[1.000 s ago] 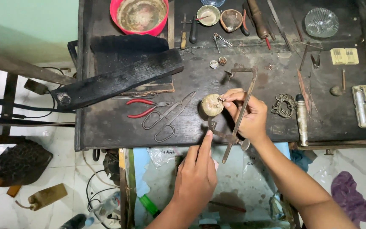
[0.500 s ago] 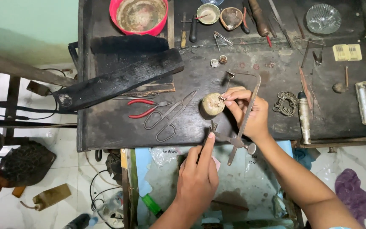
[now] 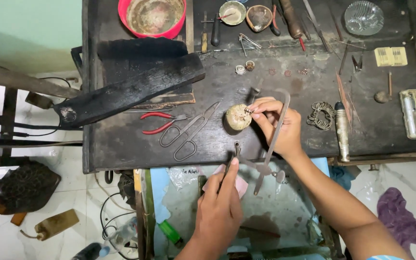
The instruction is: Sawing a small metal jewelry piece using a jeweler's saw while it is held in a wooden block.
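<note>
View from above of a dark worktop (image 3: 131,144) with a person's two hands at its near edge. The right hand (image 3: 278,125) rests on the worktop, its fingertips pinched shut on a tiny pale piece (image 3: 247,111) held against a rounded, tan lump (image 3: 238,117), apparently so that the lump steadies the piece. A saw frame (image 3: 273,144) leans across this hand, its handle end overhanging the worktop edge. The left hand (image 3: 220,207), below the edge, is closed around a thin dark tool (image 3: 232,161) whose tip points up toward the worktop edge, just short of the lump; the tool's kind cannot be told. Scissors (image 3: 188,132) and red-handled pliers (image 3: 162,123) lie flat to the left of the lump, within reach, beside a charred wooden block (image 3: 131,89). Containers stand along the far edge: a red bowl (image 3: 152,17) with a stained, seemingly dry interior; two small dishes (image 3: 246,14) holding what looks like residue and a thin tool; a ribbed glass dish (image 3: 363,18) whose contents cannot be made out. A cluster of wire rings (image 3: 319,115) lies right of the right hand
</note>
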